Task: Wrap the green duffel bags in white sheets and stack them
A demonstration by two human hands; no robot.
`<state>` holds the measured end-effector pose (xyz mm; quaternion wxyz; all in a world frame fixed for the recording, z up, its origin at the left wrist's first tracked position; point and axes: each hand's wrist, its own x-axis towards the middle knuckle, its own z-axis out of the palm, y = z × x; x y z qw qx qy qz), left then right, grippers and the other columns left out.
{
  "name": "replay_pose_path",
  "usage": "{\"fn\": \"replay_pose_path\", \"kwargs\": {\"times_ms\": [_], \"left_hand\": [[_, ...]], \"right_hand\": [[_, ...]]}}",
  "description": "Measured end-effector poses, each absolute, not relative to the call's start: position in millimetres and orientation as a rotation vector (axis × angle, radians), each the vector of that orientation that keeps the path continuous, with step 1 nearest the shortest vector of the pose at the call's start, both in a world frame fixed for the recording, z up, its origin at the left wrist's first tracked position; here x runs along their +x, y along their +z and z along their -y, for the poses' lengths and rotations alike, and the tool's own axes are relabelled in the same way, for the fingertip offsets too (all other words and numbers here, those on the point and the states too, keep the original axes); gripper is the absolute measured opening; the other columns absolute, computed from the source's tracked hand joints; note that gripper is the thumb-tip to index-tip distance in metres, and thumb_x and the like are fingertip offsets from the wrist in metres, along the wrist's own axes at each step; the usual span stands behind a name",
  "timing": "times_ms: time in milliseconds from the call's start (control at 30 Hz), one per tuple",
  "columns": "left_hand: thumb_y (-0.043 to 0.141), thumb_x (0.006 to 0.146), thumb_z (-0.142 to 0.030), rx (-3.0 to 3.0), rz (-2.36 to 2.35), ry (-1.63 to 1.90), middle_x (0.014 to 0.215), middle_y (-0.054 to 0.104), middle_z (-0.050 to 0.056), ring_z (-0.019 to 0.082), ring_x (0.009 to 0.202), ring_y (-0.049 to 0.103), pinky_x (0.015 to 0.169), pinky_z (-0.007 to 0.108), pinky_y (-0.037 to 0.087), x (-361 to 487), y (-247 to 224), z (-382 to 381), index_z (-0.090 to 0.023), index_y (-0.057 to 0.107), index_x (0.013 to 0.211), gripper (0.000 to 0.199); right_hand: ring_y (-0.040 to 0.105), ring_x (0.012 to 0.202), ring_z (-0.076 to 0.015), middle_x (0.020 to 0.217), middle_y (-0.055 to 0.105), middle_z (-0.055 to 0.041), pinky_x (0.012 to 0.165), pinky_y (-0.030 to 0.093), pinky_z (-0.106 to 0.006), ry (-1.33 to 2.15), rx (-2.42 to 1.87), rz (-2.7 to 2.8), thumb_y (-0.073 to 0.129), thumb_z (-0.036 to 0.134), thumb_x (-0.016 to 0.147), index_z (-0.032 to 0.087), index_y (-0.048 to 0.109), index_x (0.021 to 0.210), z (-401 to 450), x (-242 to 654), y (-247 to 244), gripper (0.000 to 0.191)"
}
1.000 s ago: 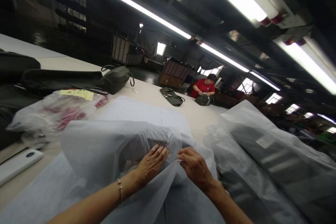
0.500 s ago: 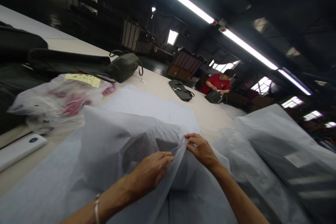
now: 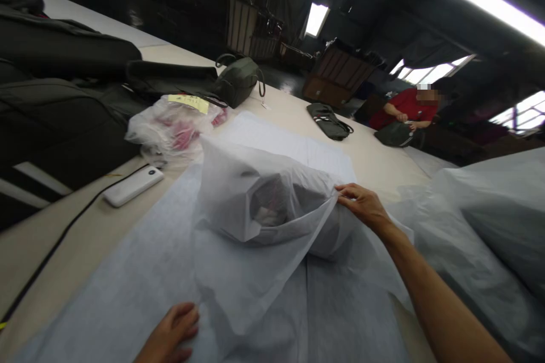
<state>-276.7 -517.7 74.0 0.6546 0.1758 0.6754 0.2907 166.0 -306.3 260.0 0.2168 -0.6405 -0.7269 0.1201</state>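
A translucent white plastic bag (image 3: 242, 173) lies in front of me around a bulky item, its mouth gaping toward me. Something greyish shows through the opening, but I cannot make out what it is. My right hand (image 3: 361, 204) pinches the upper edge of the bag's mouth at its right end. Low in the view, my left hand (image 3: 172, 334) holds nothing; its fingers are loosely bent and apart, just left of the bag's loose lower flap. Under the bag is a pale white-blue sheet (image 3: 140, 255) spread on the table.
A white handheld device (image 3: 134, 186) with a black cord lies left. Behind it are a clear bag of red-and-white pieces (image 3: 174, 130) and dark bags (image 3: 55, 119). Filled plastic bags (image 3: 489, 227) stand right. Across the table (image 3: 281, 113), a person in red (image 3: 404, 108) handles a dark bag.
My left hand has left the bag's mouth and moved down and left. My right hand keeps its pinch on the edge. The view has turned left and down, and the opening shows more.
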Motion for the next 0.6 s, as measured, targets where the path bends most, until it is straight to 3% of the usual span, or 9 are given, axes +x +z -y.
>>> {"fn": "replay_pose_path", "kwargs": {"times_ms": [100,233,333,400,500,600], "left_hand": [[0.083,0.055,-0.065,0.103,-1.231,0.546,0.12,0.065,0.019,0.034,0.107,0.065,0.084,0.043,0.054,-270,88,528,-0.018,0.055,0.116,0.082],[0.083,0.053,-0.07,-0.053,-0.856,0.318,0.11,0.068,0.027,0.039,0.107,0.066,0.086,0.044,0.056,-252,81,538,-0.009,0.055,0.121,0.096],[0.081,0.058,-0.069,-0.219,-0.725,0.368,0.115,0.065,0.03,0.039,0.113,0.063,0.087,0.042,0.057,-233,71,538,-0.003,0.047,0.129,0.103],[0.082,0.069,-0.053,-0.356,-0.752,0.523,0.111,0.068,0.022,0.033,0.106,0.068,0.082,0.038,0.059,-221,70,532,-0.008,0.048,0.127,0.08],[0.081,0.077,-0.027,-0.475,-0.831,0.69,0.082,0.071,0.009,0.021,0.072,0.072,0.063,0.025,0.059,-215,75,521,-0.012,0.061,0.102,0.036],[0.078,0.079,-0.02,-0.481,-0.867,0.774,0.063,0.066,0.004,0.015,0.054,0.066,0.051,0.021,0.054,-224,85,515,-0.014,0.062,0.078,0.017]], "right_hand": [[0.068,0.095,-0.0241,0.103,0.074,-0.0048,0.084,0.052,-0.037,0.35,-1.797,1.992,0.064,0.044,0.073,0.025,0.07,0.069,304,167,260,0.02],[0.068,0.098,-0.026,0.101,0.074,-0.0059,0.084,0.053,-0.039,0.386,-1.798,1.964,0.064,0.047,0.071,0.025,0.069,0.065,302,166,260,0.024],[0.068,0.099,-0.0268,0.101,0.074,-0.0063,0.086,0.053,-0.04,0.4,-1.801,1.954,0.065,0.049,0.07,0.025,0.069,0.065,301,165,261,0.026],[0.068,0.1,-0.0277,0.103,0.075,-0.0066,0.086,0.053,-0.041,0.402,-1.812,1.93,0.066,0.05,0.068,0.025,0.069,0.065,302,164,261,0.025],[0.068,0.103,-0.0298,0.103,0.075,-0.0075,0.088,0.053,-0.043,0.416,-1.819,1.905,0.066,0.05,0.067,0.025,0.068,0.064,303,162,261,0.025],[0.068,0.103,-0.0306,0.103,0.076,-0.0076,0.088,0.053,-0.043,0.427,-1.798,1.912,0.066,0.049,0.067,0.025,0.068,0.064,303,162,261,0.024]]}}
